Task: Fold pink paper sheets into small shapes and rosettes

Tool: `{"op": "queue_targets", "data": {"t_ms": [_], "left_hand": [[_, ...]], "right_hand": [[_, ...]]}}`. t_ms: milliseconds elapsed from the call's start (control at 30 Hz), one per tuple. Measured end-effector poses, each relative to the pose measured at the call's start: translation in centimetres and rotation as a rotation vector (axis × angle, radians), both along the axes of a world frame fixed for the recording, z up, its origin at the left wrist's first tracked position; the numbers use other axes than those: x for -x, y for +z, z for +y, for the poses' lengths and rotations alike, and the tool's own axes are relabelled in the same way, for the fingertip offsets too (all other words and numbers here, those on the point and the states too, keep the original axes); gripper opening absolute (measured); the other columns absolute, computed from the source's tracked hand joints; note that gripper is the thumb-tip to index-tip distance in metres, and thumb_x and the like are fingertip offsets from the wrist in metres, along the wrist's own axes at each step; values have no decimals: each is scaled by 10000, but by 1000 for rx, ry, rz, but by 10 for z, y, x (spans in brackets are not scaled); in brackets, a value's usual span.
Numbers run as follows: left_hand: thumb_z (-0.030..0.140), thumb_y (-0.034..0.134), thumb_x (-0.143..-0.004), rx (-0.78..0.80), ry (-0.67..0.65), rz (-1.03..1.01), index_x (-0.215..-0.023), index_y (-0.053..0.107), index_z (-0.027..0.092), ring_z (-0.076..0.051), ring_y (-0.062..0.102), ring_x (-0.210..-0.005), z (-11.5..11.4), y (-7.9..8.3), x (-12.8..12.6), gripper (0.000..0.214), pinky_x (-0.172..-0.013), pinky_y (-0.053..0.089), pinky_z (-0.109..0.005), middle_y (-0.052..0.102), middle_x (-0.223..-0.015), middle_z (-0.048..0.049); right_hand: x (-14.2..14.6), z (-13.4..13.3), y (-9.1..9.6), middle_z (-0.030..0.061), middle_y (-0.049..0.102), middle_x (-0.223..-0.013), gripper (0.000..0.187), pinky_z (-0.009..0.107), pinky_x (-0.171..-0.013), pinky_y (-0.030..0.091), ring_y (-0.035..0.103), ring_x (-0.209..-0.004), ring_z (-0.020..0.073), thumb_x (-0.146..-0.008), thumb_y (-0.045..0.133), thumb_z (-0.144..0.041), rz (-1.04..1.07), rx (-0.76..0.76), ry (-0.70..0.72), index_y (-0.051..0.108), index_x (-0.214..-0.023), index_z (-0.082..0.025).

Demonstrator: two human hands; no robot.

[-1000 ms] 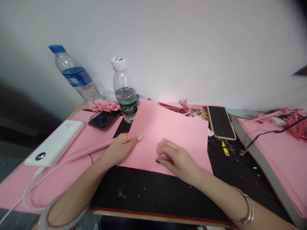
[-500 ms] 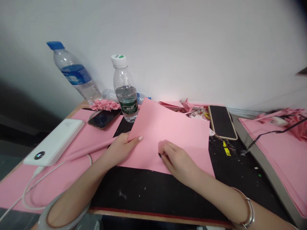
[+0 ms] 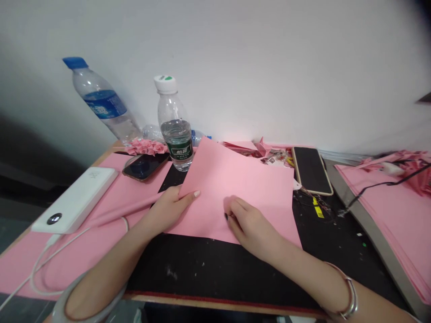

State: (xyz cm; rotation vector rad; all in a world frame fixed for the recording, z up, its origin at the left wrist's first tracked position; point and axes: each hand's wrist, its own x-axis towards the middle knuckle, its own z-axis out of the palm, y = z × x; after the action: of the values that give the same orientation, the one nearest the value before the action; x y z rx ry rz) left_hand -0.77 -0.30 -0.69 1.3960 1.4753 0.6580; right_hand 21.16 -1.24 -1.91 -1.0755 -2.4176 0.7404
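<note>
A sheet of pink paper lies over the black table mat, its far left corner lifted off the surface. My left hand grips the sheet's left edge, thumb on top and the other fingers hidden beneath. On the lower middle of the sheet rests my right hand, its fingers curled in and pressed to the paper. Whether anything is inside those curled fingers is hidden from view.
A clear bottle stands behind the sheet, a blue-capped bottle leans at the wall. Left are a white power bank with a cable and a dark phone. Another phone and a pink paper stack lie right.
My right hand has shifted very slightly to the right on the sheet. My left hand keeps its hold on the left edge.
</note>
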Motion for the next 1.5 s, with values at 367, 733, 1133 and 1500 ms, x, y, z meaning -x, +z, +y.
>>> {"op": "queue_targets", "data": {"t_ms": [367,733,1133,1500], "left_hand": [[427,506,-805,-1,8,-16,-932,665,156,-247,655,-802,-2,-3,1,338,-673,494,-302,717,-909,-58],[450,511,-789,-12,3,5,-819,654,162,-239,645,-742,-2,-1,2,323,-624,480,-286,712,-829,-53],[465,515,-787,-12,12,3,-808,644,159,-235,631,-736,-2,-3,2,332,-607,481,-282,700,-820,-53],[487,519,-776,9,19,-7,-805,660,153,-244,643,-726,-2,-1,2,363,-606,482,-289,711,-805,-59]], "right_hand": [[6,-2,1,34,477,-795,124,279,-636,417,454,-693,153,-830,396,-71,-30,-19,-41,398,-798,-191],[2,-4,-6,66,530,-871,160,310,-724,449,491,-804,172,-901,360,-104,21,-87,96,505,-887,-172],[5,-5,-10,65,549,-852,164,316,-700,460,508,-780,174,-891,367,-92,10,-143,77,511,-880,-169],[0,-5,-8,47,518,-827,136,295,-661,446,500,-744,161,-858,385,-84,135,-45,-17,463,-841,-194]]}}
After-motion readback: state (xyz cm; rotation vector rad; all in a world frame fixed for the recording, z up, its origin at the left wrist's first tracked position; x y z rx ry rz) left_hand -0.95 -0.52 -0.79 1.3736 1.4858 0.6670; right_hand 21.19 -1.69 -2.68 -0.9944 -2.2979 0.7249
